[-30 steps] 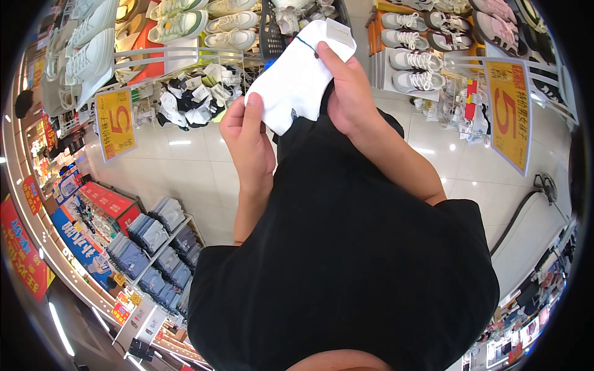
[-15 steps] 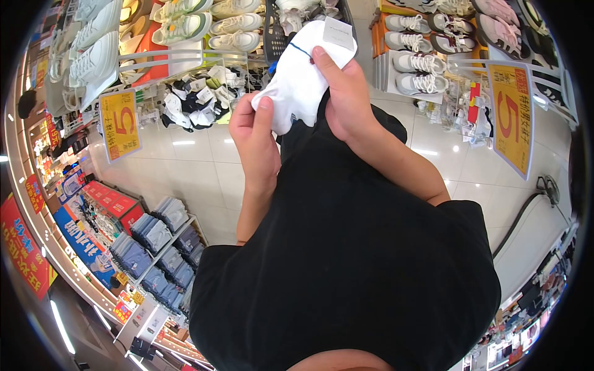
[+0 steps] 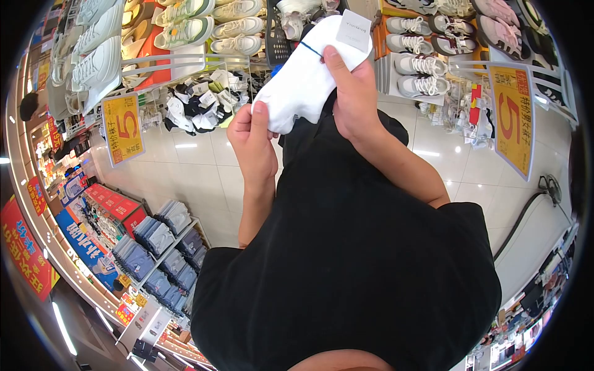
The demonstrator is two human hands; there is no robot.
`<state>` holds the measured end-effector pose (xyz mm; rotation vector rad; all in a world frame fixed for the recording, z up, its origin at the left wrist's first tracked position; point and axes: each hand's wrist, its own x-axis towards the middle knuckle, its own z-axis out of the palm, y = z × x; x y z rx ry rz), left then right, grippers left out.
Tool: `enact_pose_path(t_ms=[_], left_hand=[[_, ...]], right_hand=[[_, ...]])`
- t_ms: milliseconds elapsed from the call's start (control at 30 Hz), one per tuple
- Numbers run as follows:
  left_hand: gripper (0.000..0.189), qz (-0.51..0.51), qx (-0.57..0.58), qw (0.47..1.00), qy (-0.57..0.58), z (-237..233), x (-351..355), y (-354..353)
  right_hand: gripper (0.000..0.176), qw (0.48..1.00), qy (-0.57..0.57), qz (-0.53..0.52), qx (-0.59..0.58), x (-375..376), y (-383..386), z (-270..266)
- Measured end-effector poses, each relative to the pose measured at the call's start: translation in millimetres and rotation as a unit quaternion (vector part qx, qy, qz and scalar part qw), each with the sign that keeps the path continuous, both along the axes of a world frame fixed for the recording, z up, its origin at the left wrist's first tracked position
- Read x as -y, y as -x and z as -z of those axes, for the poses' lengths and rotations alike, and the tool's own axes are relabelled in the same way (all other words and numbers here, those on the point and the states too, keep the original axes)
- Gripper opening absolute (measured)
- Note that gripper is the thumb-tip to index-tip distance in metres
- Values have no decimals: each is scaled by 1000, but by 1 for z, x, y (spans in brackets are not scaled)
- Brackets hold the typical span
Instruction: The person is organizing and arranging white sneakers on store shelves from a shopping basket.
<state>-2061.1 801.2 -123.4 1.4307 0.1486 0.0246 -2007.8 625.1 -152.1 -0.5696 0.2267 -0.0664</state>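
A white sock pair (image 3: 303,80) with a dark blue line near its cuff is stretched between my two hands. A grey-white paper label (image 3: 354,31) is on its upper right end. My left hand (image 3: 253,133) pinches the toe end between thumb and fingers. At the cuff end, below the label, my right hand (image 3: 354,93) grips the sock with the thumb on top and the fingers hidden behind it.
Shoes (image 3: 238,26) line racks at the upper left and upper right. A wire basket of packed socks (image 3: 201,105) hangs at left, near a yellow price sign (image 3: 124,128); another sign (image 3: 512,117) hangs right. Folded jeans (image 3: 154,238) fill a lower-left shelf. A black basket (image 3: 279,37) is ahead.
The labelled end of the sock has moved slightly up and right with my right hand, and the sock looks straighter. My left hand has shifted slightly down.
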Motion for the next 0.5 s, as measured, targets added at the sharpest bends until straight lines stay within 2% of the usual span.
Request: enact_pose_path(t_ms=[100,200,233,333,500], left_hand=[[25,-67,15,998,12,-2,22,-3],[16,-32,-29,999,33,-16,35,-2],[27,-15,-40,999,9,-15,35,0],[35,49,-96,991,-80,-18,32,4],[24,28,-123,988,-84,-17,28,7]], right_hand=[[27,1000,4,-7,5,-3,2,0],[27,1000,-1,-10,10,-5,3,-1],[27,1000,-8,-15,7,-5,2,-1],[26,1000,-15,-24,0,-8,1,4],[26,1000,-13,-25,-3,-10,1,4]])
